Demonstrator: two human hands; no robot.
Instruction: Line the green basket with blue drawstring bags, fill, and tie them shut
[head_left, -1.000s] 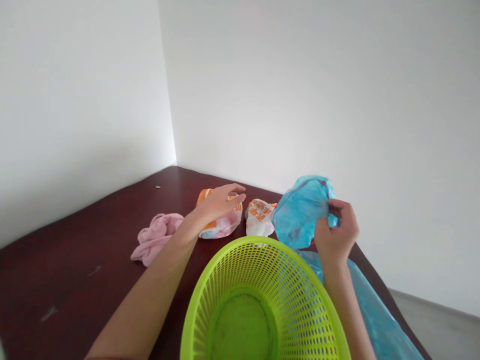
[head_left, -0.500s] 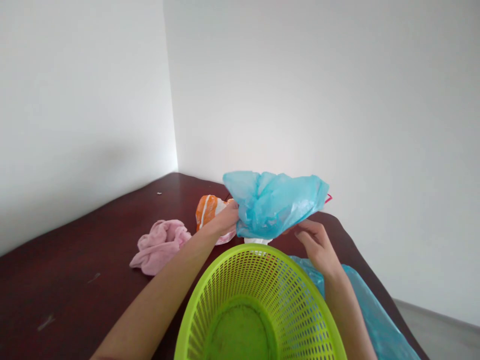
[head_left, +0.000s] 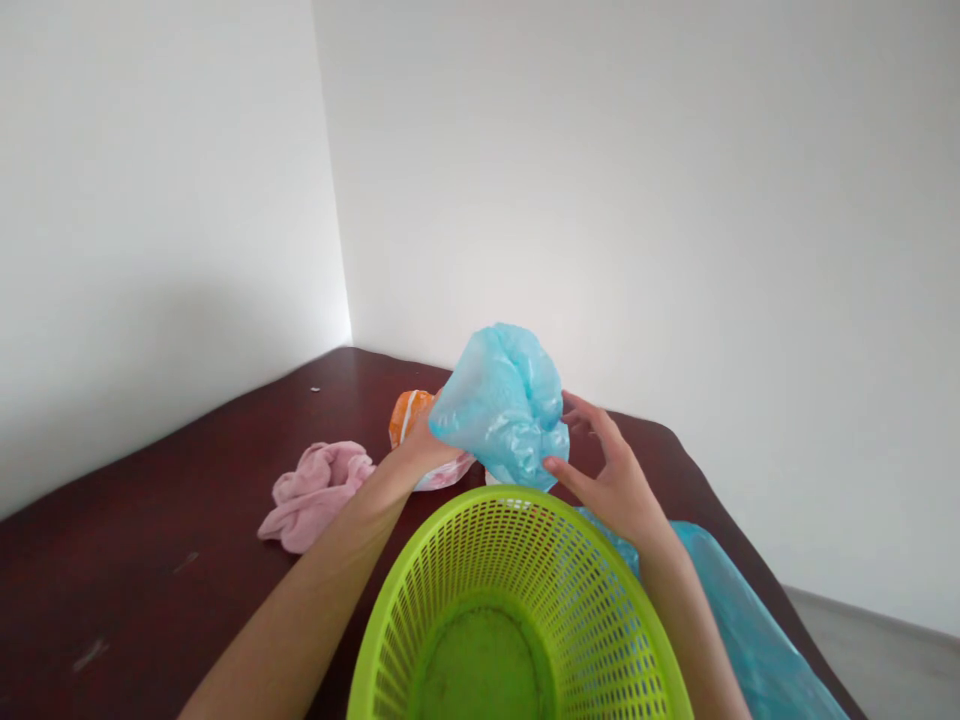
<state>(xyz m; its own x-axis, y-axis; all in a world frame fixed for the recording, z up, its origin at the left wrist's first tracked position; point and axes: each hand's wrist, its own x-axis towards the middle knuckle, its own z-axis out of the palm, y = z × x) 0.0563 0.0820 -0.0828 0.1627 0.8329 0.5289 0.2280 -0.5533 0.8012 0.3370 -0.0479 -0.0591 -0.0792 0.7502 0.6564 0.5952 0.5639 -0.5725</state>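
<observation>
A crumpled light-blue plastic bag (head_left: 506, 405) is held up just beyond the rim of a green plastic basket (head_left: 487, 640). My left hand (head_left: 427, 440) grips the bag's left side, its fingertips hidden behind the plastic. At the bag's right edge is my right hand (head_left: 611, 475), with thumb and fingers spread apart. Its thumb tip meets the plastic, and the fingers curve toward the bag's far side. The basket has slotted walls and a solid floor, with nothing seen inside it.
A pink cloth (head_left: 319, 495) lies left of my left forearm on the dark red table (head_left: 150, 560). An orange and white bag (head_left: 405, 415) sits partly behind my left hand. More blue plastic (head_left: 750, 620) spreads under my right forearm. White walls (head_left: 600, 180) stand behind.
The blue bag has gone from wide and spread out to a narrower, bunched shape, a little higher. My right hand has moved up and left against it, its fingers spreading.
</observation>
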